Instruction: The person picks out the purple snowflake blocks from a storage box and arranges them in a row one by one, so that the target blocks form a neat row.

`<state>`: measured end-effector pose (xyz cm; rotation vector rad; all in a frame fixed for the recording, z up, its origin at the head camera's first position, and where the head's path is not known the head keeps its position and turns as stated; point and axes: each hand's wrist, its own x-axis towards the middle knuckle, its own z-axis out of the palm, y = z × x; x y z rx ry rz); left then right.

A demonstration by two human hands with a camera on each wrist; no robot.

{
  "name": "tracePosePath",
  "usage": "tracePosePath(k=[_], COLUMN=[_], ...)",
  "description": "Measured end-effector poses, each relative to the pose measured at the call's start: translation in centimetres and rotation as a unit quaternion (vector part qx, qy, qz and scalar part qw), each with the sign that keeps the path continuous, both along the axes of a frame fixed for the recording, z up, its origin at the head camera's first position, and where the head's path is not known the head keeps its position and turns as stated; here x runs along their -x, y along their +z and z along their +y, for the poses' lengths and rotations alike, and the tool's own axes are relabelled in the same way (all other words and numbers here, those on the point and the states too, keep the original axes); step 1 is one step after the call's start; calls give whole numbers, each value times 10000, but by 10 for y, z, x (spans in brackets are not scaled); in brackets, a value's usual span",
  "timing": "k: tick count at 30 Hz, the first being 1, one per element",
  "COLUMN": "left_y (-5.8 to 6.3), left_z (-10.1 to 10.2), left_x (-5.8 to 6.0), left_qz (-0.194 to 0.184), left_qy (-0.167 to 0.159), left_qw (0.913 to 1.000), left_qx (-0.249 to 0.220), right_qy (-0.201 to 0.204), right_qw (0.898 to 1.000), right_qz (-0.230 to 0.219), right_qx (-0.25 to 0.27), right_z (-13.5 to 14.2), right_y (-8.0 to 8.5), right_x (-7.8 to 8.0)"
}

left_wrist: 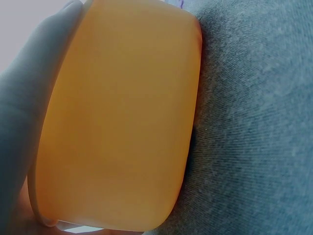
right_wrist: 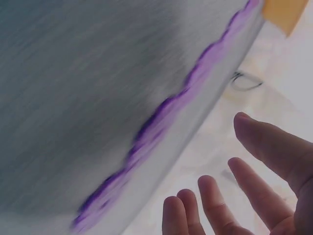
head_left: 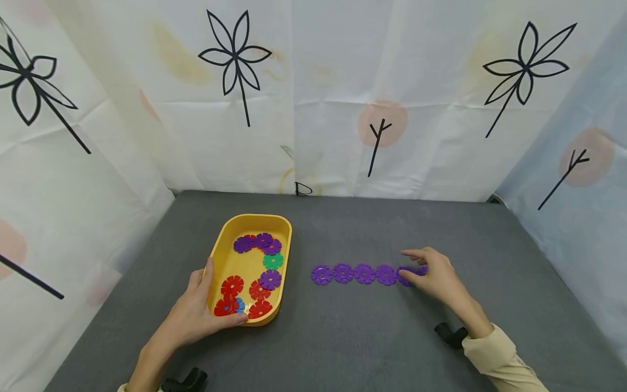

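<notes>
A yellow plastic tray (head_left: 227, 237) is held at its near left corner by my left hand (head_left: 188, 318), thumb along the near rim and fingers along the left side. Red, purple, green and blue flower-shaped pieces (head_left: 272, 261) lie inside the tray. In the left wrist view the tray's outer wall (left_wrist: 122, 112) fills most of the picture. To the right, purple flower pieces (head_left: 364, 274) form a straight row on the table. My right hand (head_left: 436, 275) hovers over the row's right end, fingers apart, partly hiding the last pieces. Nothing is between those fingers (right_wrist: 215, 203) in the right wrist view.
The grey cloth-covered table (head_left: 343, 348) stretches around the tray and the row. A white patterned curtain (head_left: 323, 81) hangs behind the table and along both sides. Black wrist straps (head_left: 450, 336) show below each hand.
</notes>
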<state>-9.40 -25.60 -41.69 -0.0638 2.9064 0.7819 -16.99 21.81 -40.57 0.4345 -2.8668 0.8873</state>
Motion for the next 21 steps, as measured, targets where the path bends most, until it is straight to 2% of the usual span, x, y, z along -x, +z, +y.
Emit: tracePosePath(k=[9,21], left_y=[1,1], left_z=[1,1], left_x=[0,0], left_qz=[69,122], left_qy=[11,6], left_qw=[10000,9999], left_qx=[-29,44], right_qy=[1037,2417], right_qw=[9929,9670], right_qz=[99,-173], right_qx=[582,792], right_z=[-68,-160], right_y=[14,24], right_x=[6,6])
